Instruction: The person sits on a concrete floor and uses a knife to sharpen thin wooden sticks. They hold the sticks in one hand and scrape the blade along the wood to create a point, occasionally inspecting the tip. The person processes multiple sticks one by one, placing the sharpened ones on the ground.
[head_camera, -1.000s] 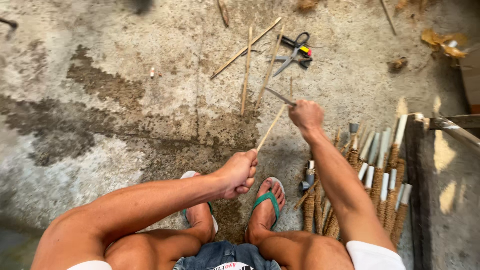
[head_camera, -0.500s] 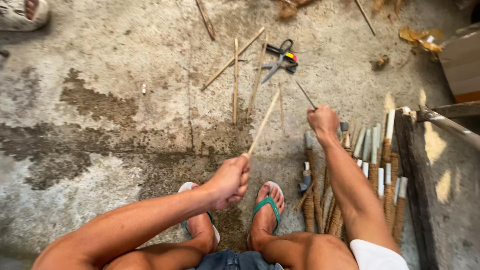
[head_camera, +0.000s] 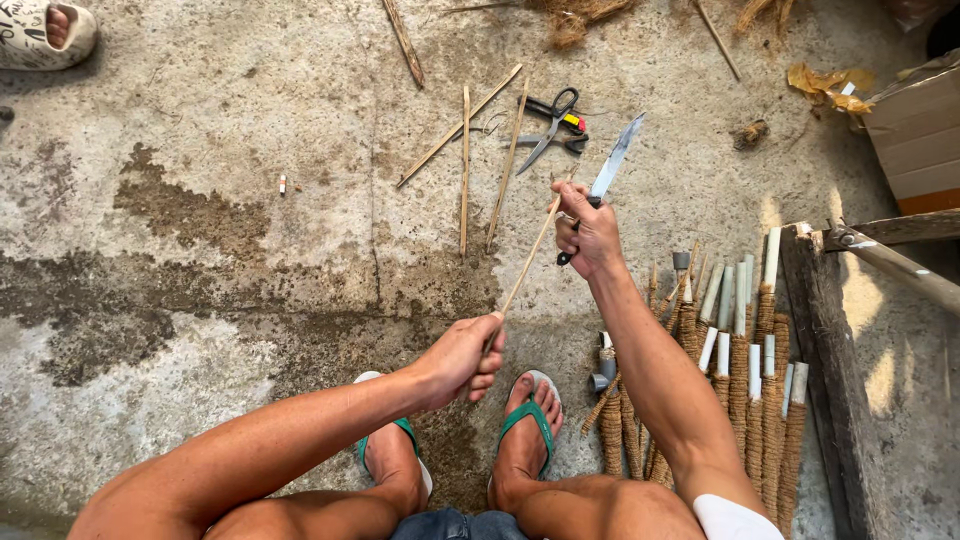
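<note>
My left hand (head_camera: 462, 358) grips the near end of a thin bamboo stick (head_camera: 529, 257) that slants up and away toward my right hand. My right hand (head_camera: 588, 231) holds a knife (head_camera: 612, 164) by its dark handle, the blade pointing up and away, with the stick's far end touching the hand by the thumb. Both hands hover above the stained concrete floor (head_camera: 220, 200), over my feet in green flip-flops (head_camera: 528, 420).
Several loose bamboo sticks (head_camera: 465, 165) and black scissors (head_camera: 556, 120) lie on the floor beyond my hands. A row of fibre-wrapped sticks (head_camera: 745, 370) lies at my right beside a wooden plank (head_camera: 815, 330). Another person's sandalled foot (head_camera: 45, 35) is at top left.
My right hand has swung the knife up so the blade now points away, and it has moved closer to the stick's far end. The view has shifted slightly downward.
</note>
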